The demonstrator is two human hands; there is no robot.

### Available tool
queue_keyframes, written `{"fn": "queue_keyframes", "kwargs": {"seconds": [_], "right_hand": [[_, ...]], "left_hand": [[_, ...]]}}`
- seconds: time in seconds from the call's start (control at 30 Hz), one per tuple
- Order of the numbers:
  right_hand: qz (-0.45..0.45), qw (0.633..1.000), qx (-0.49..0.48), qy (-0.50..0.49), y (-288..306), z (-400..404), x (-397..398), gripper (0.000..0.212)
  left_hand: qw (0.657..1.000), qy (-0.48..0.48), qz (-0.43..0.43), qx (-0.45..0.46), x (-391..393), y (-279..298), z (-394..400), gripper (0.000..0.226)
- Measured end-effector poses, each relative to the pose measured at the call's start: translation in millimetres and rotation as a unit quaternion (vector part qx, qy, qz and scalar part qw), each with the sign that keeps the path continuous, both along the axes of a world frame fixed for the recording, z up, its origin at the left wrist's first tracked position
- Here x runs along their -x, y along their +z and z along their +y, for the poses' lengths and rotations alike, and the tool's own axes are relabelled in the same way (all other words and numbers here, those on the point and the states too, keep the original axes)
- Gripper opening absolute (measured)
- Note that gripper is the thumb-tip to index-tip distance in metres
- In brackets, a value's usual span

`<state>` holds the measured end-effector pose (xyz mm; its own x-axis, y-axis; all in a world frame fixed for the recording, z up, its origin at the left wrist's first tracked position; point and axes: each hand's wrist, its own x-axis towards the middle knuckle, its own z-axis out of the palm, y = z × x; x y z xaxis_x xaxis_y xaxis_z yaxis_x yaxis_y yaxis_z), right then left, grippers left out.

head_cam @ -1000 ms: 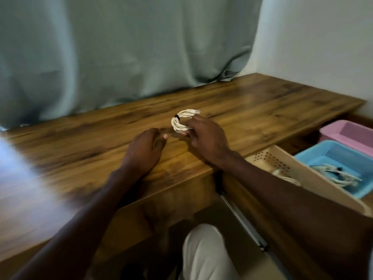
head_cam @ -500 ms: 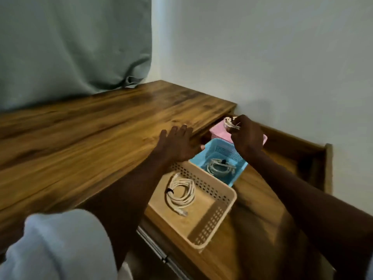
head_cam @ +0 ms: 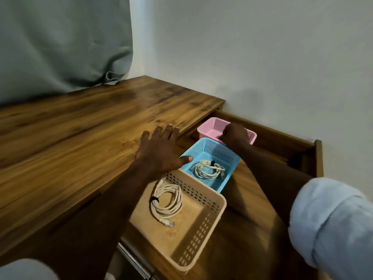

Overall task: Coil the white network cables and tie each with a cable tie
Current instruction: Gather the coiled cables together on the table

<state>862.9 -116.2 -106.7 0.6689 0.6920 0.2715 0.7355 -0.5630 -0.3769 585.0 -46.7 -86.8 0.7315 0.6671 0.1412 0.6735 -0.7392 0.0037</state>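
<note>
**Op:** My right hand point(head_cam: 235, 135) is down inside the pink basket point(head_cam: 210, 126), knuckles up and fingers curled under. I can't see what they hold, so whether a coil is pinched there I cannot tell.

**Sup:** And the left?

**Op:** Left hand point(head_cam: 160, 149) lies flat and spread on the desk point(head_cam: 80, 128) edge, thumb reaching over the blue basket point(head_cam: 201, 146) rim. I'd say it's bracing me while I lean right toward the far basket.

**Sup:** Where are the cables?

**Op:** One tied coil point(head_cam: 209, 168) sits in the blue basket, a dark tie point(head_cam: 212, 163) at its far side. A bigger coil point(head_cam: 167, 201) lies in the beige basket point(head_cam: 214, 217) nearest me, its tie point(head_cam: 154, 199) on the left and one plug point(head_cam: 169, 223) trailing near. Both coils lie flat, clear of the basket walls.

**Sup:** Why three baskets in a row?

**Op:** One finished coil per basket, I'd guess. They stand touching on the lower shelf point(head_cam: 252, 199) right of the desk, running near to far. The pink one would take the third.

**Sup:** Anything loose on the desk?

**Op:** No cable there that I can see.
</note>
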Motion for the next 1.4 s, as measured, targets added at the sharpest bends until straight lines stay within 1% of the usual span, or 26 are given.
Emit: {"fn": "queue_keyframes", "kwargs": {"seconds": [0.1,0.13,0.23,0.3,0.33,0.4,0.5,0.57,0.67,0.7,0.77,0.8,0.9,1.0,1.13,1.23,1.4], "right_hand": [[-0.022,0.999,-0.032,0.004,18.9,-22.8,6.3,0.018],[-0.021,0.999,-0.022,0.025,28.1,-37.0,7.9,0.018],[0.014,0.988,0.029,0.153,56.4,-101.0,12.0,0.028],[0.032,0.975,0.037,0.214,71.6,-161.7,13.3,0.041],[0.029,0.971,0.038,0.235,76.9,-190.9,11.1,0.048],[0.035,0.958,0.065,0.277,82.6,-246.5,5.2,0.056],[0.108,0.933,0.149,0.311,80.5,-298.7,-3.8,0.058],[0.124,0.922,0.170,0.324,73.5,-315.7,-8.9,0.062],[0.038,0.931,0.158,0.326,60.5,-316.1,-9.1,0.067],[0.007,0.936,0.145,0.319,58.6,-312.9,-8.2,0.073],[-0.047,0.940,0.122,0.316,57.9,-304.4,-9.4,0.093],[-0.062,0.938,0.120,0.319,58.0,-300.9,-9.8,0.100],[-0.099,0.926,0.112,0.345,52.8,-290.8,-12.9,0.108],[-0.115,0.925,0.102,0.346,49.0,-272.9,-10.4,0.116],[-0.110,0.919,0.097,0.366,47.7,-235.9,3.4,0.119],[-0.112,0.916,0.084,0.375,42.9,-203.7,13.3,0.118],[-0.181,0.907,0.056,0.376,31.4,-149.7,32.9,0.112]], "left_hand": [[1.000,0.003,-0.002,0.024,1.0,3.6,-0.1,0.116],[0.999,0.004,-0.007,0.037,1.5,5.5,1.1,0.116],[0.996,0.005,-0.057,0.067,9.1,11.5,-1.8,0.110],[0.992,-0.003,-0.112,0.050,13.0,6.0,-24.6,0.107],[0.990,-0.012,-0.134,0.033,12.5,1.9,-44.0,0.107],[0.988,-0.050,-0.143,0.018,1.5,-1.1,-102.0,0.109],[0.985,-0.109,-0.109,0.076,-25.1,12.4,-193.3,0.113],[0.978,-0.135,-0.090,0.128,-43.2,23.0,-243.4,0.120],[0.975,-0.150,-0.030,0.158,-57.6,26.3,-292.5,0.134],[0.978,-0.146,-0.014,0.147,-59.6,23.0,-299.9,0.135],[0.987,-0.123,-0.005,0.106,-60.0,13.3,-299.6,0.137],[0.989,-0.104,-0.006,0.101,-58.8,8.8,-295.3,0.139],[0.991,-0.062,-0.005,0.118,-56.0,1.5,-285.8,0.145],[0.995,-0.034,-0.009,0.092,-51.3,1.6,-272.8,0.148],[0.996,0.020,-0.003,0.087,-33.2,1.2,-234.0,0.152],[0.997,0.044,-0.003,0.063,-18.6,3.4,-204.9,0.152],[0.995,0.092,0.003,0.025,10.1,13.7,-160.2,0.150]]}}
